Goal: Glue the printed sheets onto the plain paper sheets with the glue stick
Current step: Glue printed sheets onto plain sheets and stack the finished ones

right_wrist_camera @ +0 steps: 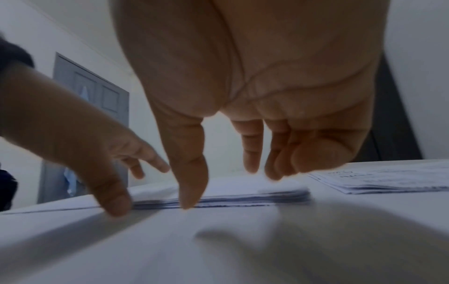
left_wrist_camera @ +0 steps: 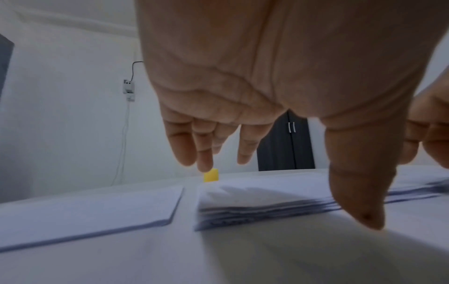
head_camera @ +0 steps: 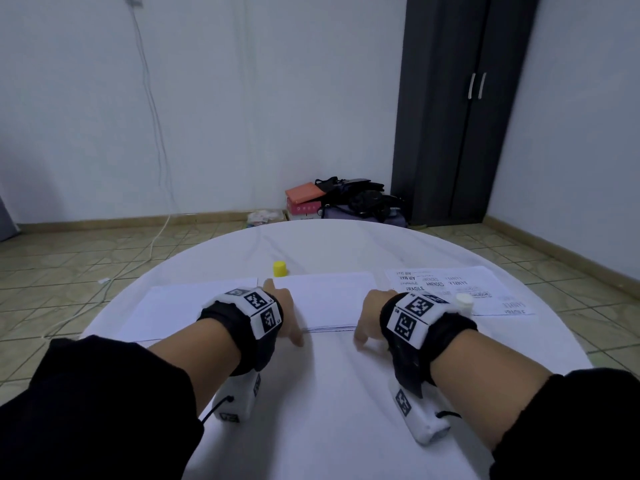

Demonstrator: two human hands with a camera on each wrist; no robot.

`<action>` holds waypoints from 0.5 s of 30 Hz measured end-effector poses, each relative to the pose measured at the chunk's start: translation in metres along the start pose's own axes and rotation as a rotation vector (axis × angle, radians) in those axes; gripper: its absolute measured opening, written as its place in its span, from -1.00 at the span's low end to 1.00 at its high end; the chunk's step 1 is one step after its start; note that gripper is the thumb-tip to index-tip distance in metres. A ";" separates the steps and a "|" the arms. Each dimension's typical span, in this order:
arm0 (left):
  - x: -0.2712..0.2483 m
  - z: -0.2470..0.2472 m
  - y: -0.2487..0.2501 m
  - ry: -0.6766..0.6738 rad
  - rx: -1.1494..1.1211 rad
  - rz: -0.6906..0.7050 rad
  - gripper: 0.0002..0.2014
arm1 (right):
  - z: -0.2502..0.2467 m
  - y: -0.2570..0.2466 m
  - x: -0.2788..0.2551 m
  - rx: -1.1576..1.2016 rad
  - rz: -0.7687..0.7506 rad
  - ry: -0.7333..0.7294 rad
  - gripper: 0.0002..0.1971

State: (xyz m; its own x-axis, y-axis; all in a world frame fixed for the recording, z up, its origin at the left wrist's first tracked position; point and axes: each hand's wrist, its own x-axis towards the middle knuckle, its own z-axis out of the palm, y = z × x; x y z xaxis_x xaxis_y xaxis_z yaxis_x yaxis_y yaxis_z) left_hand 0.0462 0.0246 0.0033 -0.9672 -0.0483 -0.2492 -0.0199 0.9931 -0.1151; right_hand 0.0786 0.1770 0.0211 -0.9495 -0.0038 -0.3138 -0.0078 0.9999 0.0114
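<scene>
Round table [head_camera: 329,393] under a white cloth, seen from the six o'clock edge. Stack of plain paper [head_camera: 329,299] at centre, squared up; second plain pile [head_camera: 180,310] just beside it at nine o'clock, apart by a narrow gap. Printed sheets [head_camera: 485,289] at three o'clock, fanned a little, text upside down from here. Glue stick [head_camera: 464,303] standing on the printed sheets, white top showing, partly hidden behind the right wrist. Yellow cap [head_camera: 279,268] at twelve o'clock, just beyond the stack. Left hand [head_camera: 284,313] over the stack's near left corner, fingers [left_wrist_camera: 204,153] straight and spread, clamped on nothing. Right hand [head_camera: 372,317] over the near right edge, fingers [right_wrist_camera: 251,149] loose and apart, thumb tip down by the stack's edge; contact hard to tell through blur.
</scene>
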 end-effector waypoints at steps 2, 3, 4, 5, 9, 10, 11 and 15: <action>-0.009 0.002 0.008 0.006 0.016 0.050 -0.11 | 0.007 0.004 -0.006 0.090 -0.026 -0.025 -0.73; -0.014 0.002 0.014 0.007 0.024 0.067 -0.09 | 0.010 0.008 -0.009 0.098 -0.035 -0.049 -0.70; -0.020 0.001 0.020 0.003 0.020 0.084 -0.08 | 0.013 0.012 -0.014 0.112 -0.044 -0.073 -0.67; -0.025 0.001 0.027 -0.001 0.015 0.106 -0.08 | 0.014 0.016 -0.022 0.132 -0.041 -0.099 -0.64; -0.043 0.001 0.057 -0.017 0.009 0.193 -0.11 | 0.020 0.036 -0.046 0.111 -0.051 -0.177 -0.64; -0.047 0.000 0.064 -0.017 0.008 0.223 -0.12 | 0.021 0.041 -0.050 0.075 -0.053 -0.195 -0.64; -0.050 -0.001 0.072 -0.021 0.004 0.249 -0.13 | 0.022 0.047 -0.054 0.047 -0.053 -0.206 -0.65; -0.054 -0.006 0.100 -0.035 0.008 0.327 -0.24 | 0.029 0.084 -0.059 0.024 -0.043 -0.270 -0.80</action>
State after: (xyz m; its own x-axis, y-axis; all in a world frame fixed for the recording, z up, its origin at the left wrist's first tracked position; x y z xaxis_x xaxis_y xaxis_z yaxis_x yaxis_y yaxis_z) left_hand 0.0951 0.1273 0.0109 -0.9127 0.2696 -0.3071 0.2927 0.9557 -0.0310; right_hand 0.1434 0.2621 0.0127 -0.8301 -0.0461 -0.5557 -0.0359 0.9989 -0.0292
